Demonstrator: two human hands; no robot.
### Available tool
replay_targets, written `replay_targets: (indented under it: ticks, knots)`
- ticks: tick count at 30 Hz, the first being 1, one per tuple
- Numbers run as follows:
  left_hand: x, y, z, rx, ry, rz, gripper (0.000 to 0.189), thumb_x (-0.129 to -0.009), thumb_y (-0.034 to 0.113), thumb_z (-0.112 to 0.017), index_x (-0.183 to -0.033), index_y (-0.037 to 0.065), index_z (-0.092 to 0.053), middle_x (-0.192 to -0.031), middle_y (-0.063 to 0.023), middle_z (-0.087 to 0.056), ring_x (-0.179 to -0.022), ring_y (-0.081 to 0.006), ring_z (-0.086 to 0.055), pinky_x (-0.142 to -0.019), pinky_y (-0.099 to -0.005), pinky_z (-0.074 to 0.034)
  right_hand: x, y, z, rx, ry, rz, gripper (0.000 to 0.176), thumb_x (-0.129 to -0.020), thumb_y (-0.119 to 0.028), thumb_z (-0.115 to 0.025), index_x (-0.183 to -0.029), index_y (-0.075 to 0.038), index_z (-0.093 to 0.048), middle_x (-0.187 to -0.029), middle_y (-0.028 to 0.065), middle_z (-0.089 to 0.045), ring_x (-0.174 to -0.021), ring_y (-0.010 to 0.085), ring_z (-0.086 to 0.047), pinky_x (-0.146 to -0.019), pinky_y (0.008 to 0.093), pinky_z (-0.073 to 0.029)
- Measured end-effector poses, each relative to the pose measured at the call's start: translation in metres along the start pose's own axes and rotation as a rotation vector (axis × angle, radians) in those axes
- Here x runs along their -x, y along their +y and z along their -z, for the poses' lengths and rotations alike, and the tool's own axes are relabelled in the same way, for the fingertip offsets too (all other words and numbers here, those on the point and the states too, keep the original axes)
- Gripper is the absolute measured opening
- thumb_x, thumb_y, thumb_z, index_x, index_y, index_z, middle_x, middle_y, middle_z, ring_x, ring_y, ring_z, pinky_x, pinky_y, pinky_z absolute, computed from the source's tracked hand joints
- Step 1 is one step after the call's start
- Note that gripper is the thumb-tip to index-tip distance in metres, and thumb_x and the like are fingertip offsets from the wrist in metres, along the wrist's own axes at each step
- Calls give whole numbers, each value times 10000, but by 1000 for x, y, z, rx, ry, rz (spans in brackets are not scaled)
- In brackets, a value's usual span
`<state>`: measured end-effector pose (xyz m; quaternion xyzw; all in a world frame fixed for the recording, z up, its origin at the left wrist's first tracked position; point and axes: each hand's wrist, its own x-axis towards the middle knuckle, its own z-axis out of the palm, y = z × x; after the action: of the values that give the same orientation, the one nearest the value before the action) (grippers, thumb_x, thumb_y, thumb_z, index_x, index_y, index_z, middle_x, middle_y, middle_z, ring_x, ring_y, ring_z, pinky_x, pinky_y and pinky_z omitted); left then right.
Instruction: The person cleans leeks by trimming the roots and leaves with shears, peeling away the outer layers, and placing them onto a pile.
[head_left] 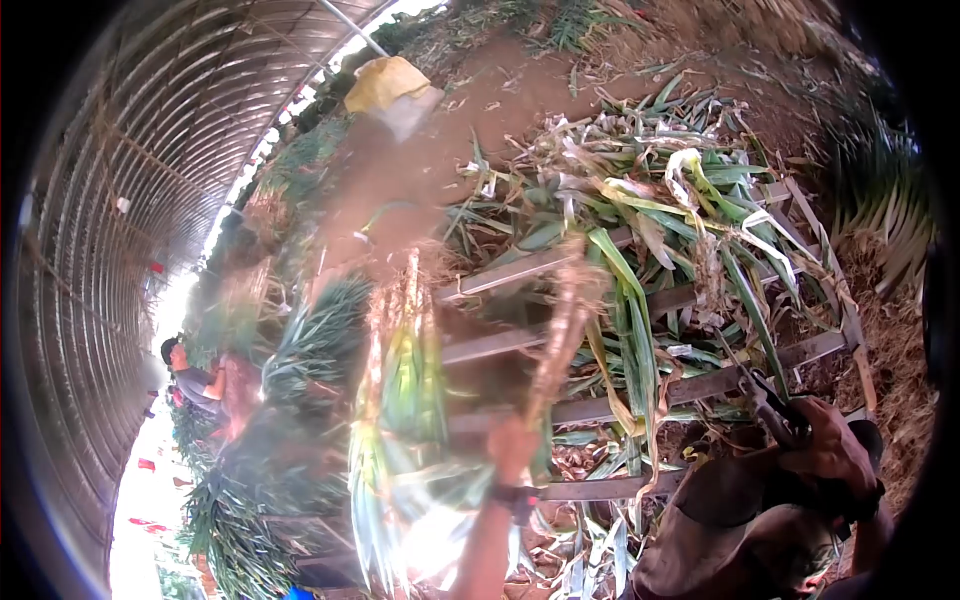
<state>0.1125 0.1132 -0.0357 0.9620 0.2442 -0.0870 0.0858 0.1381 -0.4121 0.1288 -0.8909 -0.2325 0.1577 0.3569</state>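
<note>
Right, the left hand point(512, 445), blurred and with a dark band at its wrist, is low in the centre of the frame, its fingers seemingly closed around a long pale brown and green leek stalk point(560, 335). The stalk lies above the grip, its long axis rising and leaning slightly right, with the shaggy root end point(580, 262) farthest from the fist (motion smears the fingers, so their exact hold is hard to read). The left hand is the nearer of the 2; the right hand point(825, 450) is well apart, at the lower right, wrapped around a dark-handled metal cutting tool point(775, 405). The tool points up and to the left, apart from the stalk; whether its blades are parted I cannot tell.

Just left of the held stalk, a bundle of rooted leeks point(410, 350) has its roots up and its green leaves trailing down the frame. Grey slats point(600, 408) cross the middle, and a loose heap of pale and green leaves point(650, 190) lies over their upper right part. More white-and-green leeks point(895, 215) lie at the right edge. At the far left, another person point(195, 380) in a dark cap is beside more greenery.
</note>
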Motion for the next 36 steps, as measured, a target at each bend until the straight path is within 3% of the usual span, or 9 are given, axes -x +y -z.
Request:
replay_targets:
  ticks: [5, 12, 15, 16, 19, 24, 29, 32, 36]
  knots:
    - [58, 102, 16, 329, -103, -106, 350, -748, 227, -722, -1013, -1, -696, -898, -245, -717, -819, -377, -712, -746, -470, -562, 5, -1, 2, 175, 96, 451, 344, -596, -201, -784, -931, -137, -742, -1074, 207, -591, -963, 413, -608, -775, 471, -491]
    - [74, 144, -23, 612, -107, -256, 358, -730, 235, -701, -941, -54, -678, -892, -293, -698, -852, -443, -692, -762, -488, -538, 13, -12, 8, 65, 147, 370, 404, -639, -197, -764, -1039, -170, -726, -1005, 206, -583, -919, 429, -600, -746, 462, -484]
    - [78, 137, 1, 564, -173, -166, 281, -752, 230, -678, -901, -8, -677, -867, -253, -698, -805, -438, -677, -725, -486, -533, 17, -5, 11, 196, 239, 680, 394, -686, -167, -745, -1078, -149, -717, -1047, 219, -584, -953, 441, -594, -788, 495, -485]
    - [81, 133, 1, 558, 78, -279, 301, -749, 241, -679, -910, -14, -679, -867, -254, -699, -802, -432, -679, -725, -490, -528, 18, -2, 10, 162, 230, 682, 383, -698, -158, -738, -1081, -150, -720, -1063, 224, -584, -964, 445, -592, -804, 503, -485]
    - [54, 99, -9, 432, -85, -277, 339, -722, 271, -724, -849, -43, -714, -780, -252, -694, -757, -400, -692, -699, -478, -529, 29, 7, 6, 114, 235, 634, 419, -731, -80, -737, -1143, -151, -708, -1240, 256, -559, -1064, 437, -585, -894, 499, -476]
    - [34, 94, 72, 671, -308, -124, 406, -702, 328, -806, -795, -61, -735, -723, -224, -701, -697, -301, -699, -659, -445, -520, 17, -16, 18, 168, 88, 612, 398, -733, -99, -701, -1113, -211, -744, -1145, 225, -573, -997, 414, -608, -825, 448, -508]
    - [-11, 70, 35, 600, 155, -137, 691, -757, 262, -803, -1291, -113, -575, -1107, -251, -709, -981, -256, -686, -867, -354, -514, 12, 5, 6, 175, 80, 585, 408, -708, -77, -716, -1098, -196, -742, -1098, 220, -575, -966, 393, -618, -770, 418, -512]
    - [-16, 34, -18, 690, 274, -249, 710, -817, 265, -775, -1345, -133, -515, -1184, -291, -672, -1054, -260, -665, -916, -361, -496, 12, 2, 6, 158, 88, 574, 412, -731, -72, -712, -1125, -192, -728, -1149, 238, -571, -989, 401, -620, -788, 428, -512]
    - [42, 3, -14, 576, 208, -159, 426, -927, 266, -658, -1253, -2, -596, -1114, -234, -672, -1004, -297, -663, -875, -422, -494, 16, 12, 4, 104, -23, 429, 369, -786, -80, -697, -1147, -152, -709, -1251, 261, -548, -1078, 413, -599, -873, 429, -498]
